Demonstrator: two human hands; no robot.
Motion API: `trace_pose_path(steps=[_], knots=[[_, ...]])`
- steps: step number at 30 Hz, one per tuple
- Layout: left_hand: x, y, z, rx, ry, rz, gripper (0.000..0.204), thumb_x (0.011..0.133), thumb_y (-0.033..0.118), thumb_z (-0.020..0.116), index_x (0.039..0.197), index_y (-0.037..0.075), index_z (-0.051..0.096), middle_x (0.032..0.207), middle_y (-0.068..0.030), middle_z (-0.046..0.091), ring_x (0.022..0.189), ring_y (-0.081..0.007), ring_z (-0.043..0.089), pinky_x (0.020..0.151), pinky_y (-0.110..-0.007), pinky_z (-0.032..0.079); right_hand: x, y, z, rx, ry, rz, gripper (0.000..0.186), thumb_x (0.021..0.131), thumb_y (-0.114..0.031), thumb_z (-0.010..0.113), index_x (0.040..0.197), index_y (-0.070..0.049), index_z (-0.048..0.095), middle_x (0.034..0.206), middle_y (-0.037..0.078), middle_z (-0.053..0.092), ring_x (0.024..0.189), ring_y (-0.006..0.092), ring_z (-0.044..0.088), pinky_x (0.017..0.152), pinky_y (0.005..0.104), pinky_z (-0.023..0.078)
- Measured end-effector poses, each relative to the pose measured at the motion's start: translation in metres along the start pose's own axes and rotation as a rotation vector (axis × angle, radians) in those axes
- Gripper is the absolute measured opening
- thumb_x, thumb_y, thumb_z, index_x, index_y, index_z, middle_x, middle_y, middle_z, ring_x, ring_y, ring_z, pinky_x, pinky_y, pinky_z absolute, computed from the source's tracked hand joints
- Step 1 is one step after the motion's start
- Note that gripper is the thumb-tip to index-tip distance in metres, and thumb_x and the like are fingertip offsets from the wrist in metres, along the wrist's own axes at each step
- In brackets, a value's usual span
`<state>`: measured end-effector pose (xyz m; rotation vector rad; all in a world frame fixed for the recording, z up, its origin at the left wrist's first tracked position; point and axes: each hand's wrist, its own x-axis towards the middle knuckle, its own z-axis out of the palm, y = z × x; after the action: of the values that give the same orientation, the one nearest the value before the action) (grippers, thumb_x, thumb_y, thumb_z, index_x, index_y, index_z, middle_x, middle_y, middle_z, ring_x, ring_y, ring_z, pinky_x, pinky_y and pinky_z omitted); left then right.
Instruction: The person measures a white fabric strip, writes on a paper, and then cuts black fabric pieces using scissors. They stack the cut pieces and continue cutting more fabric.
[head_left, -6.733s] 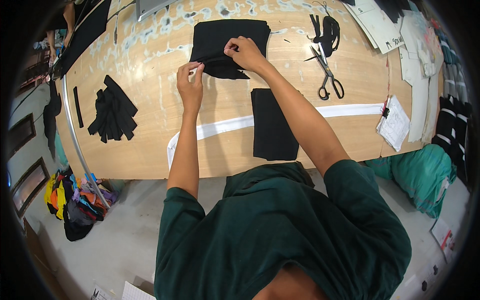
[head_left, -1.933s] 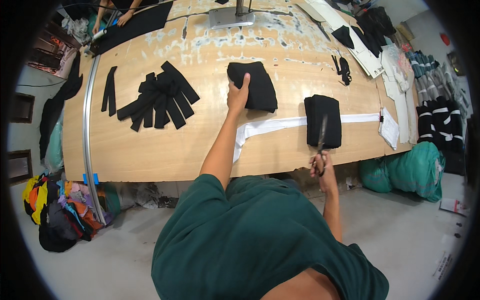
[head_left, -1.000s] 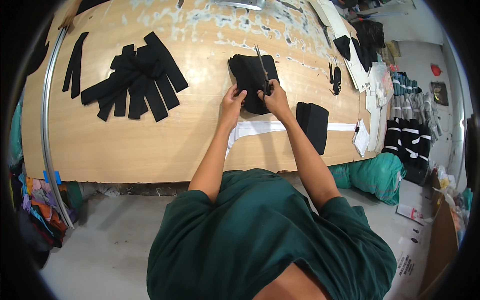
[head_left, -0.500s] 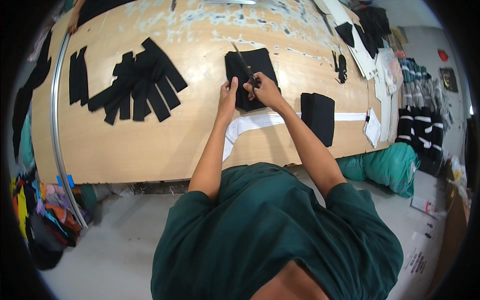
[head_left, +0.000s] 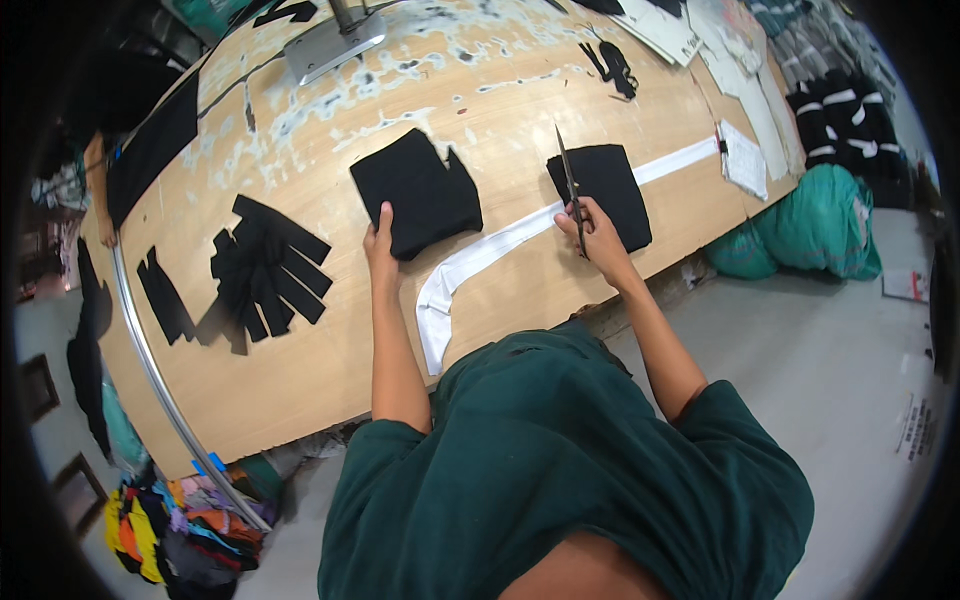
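Since half a sec ago both hands have split apart: then they met over one black piece w/ the scissors raised above it, now each sits on its own piece and the scissors have swung right.

Nearest the body, a long white fabric strip point(head_left: 470, 275) curls across the desk point(head_left: 330, 370) between the two arms. Left hand point(head_left: 381, 243) lies flat, fingers spread, pressing the near edge of the folded black fabric stack point(head_left: 415, 192). Right hand point(head_left: 597, 228) is closed round the handles of the scissors point(head_left: 570, 185), blades pointing away over the second black fabric piece point(head_left: 603, 185) (blades look closed, hard to be sure).

Handling, as I judge it: the cloth is light, limp, prob. several layers, so it'll slide and shift on the smooth wood unless pinned flat; best held by a palm near the edge, or pinched at a folded edge to lift. Scissors are stiff, sharp, so take them by the handles only.

Farther left lies a fan of cut black strips point(head_left: 265, 270); beyond, a metal plate point(head_left: 335, 45) at the far edge.
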<state>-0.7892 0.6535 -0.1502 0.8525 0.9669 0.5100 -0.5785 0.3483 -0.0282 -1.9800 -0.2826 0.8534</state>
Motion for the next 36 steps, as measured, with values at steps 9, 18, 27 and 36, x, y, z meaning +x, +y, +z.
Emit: trace_pose_path(steps=[9,18,27,36], knots=[[-0.035,0.016,0.011,1.119,0.369,0.588,0.062,0.110,0.039,0.058,0.159,0.002,0.049,0.165,-0.0269,0.045,0.158,-0.0422,0.035,0.129,-0.051,0.028,-0.023,0.059,0.033,-0.163,-0.067,0.004,0.064,0.089,-0.060,0.084,0.113,-0.003,0.069,0.100,0.011,0.061,0.093,0.0254,0.058,0.089,0.0378,0.050],[0.009,-0.008,0.047,1.701,0.093,0.724,0.065,0.117,0.043,0.038,0.174,0.012,0.028,0.182,-0.0159,0.021,0.168,-0.0373,0.016,0.132,-0.058,0.014,-0.046,0.068,0.054,-0.134,-0.141,0.116,0.075,0.078,-0.062,0.095,0.099,0.003,0.063,0.094,0.012,0.055,0.087,0.0223,0.055,0.081,0.0364,0.051],[0.035,0.009,0.073,1.700,0.145,0.696,0.063,0.118,0.038,0.031,0.173,0.006,0.026,0.181,-0.0196,0.019,0.168,-0.0406,0.011,0.133,-0.060,0.009,-0.017,0.066,0.079,-0.107,-0.297,0.140,0.069,0.079,-0.064,0.093,0.083,-0.003,0.059,0.077,0.011,0.060,0.073,0.0246,0.059,0.068,0.0405,0.048],[0.045,0.004,0.082,1.705,0.153,0.644,0.064,0.117,0.037,0.031,0.172,0.005,0.027,0.181,-0.0194,0.021,0.168,-0.0405,0.014,0.133,-0.061,0.009,0.012,0.053,0.112,-0.135,-0.306,0.037,0.071,0.082,-0.065,0.090,0.084,-0.003,0.056,0.077,0.012,0.060,0.072,0.0258,0.059,0.069,0.0406,0.049]])
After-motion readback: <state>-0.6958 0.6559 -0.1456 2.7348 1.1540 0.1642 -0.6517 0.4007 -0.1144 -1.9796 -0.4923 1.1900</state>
